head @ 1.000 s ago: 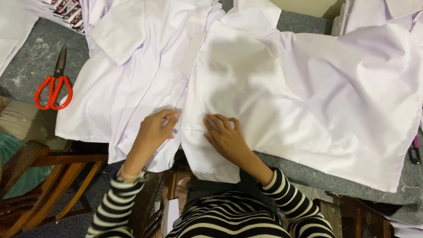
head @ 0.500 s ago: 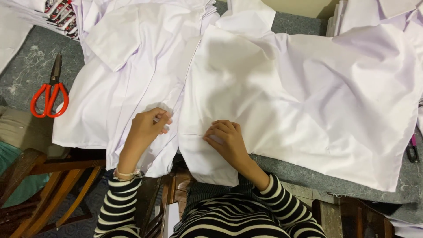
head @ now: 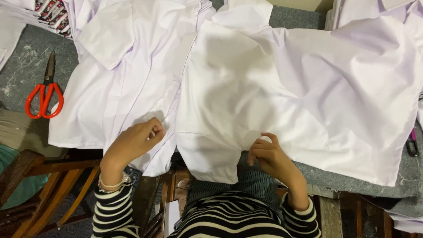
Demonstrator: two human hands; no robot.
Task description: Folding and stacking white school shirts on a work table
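Head view, the only 1: white shirt spread flat over a grey felt-covered table, its lower hem hanging off the near edge toward the striped sweater. Left hand resting on the button strip at the shirt's front edge, fingers curled in and pressed together, seemingly pinching the cloth or something very small against the thumb; too small to tell what, perhaps a needle. Right hand at the hem just beside the near table edge, fingers bent and gathered toward the thumb, tips touching the fabric, grip half hidden by the knuckles, so cannot tell whether anything is actually nipped. Orange-handled scissors lying well apart to the left, touched by neither hand. More white garments stacked at the far right corner, a patterned cloth peeking out far left, a wooden chair below the table edge.

As for progress, probably mid-way through hand work along the front edge: garment already laid out and smoothed, both hands engaged at the lower front. Finished stitches or loose threads not discernible, so no telling how much remains.
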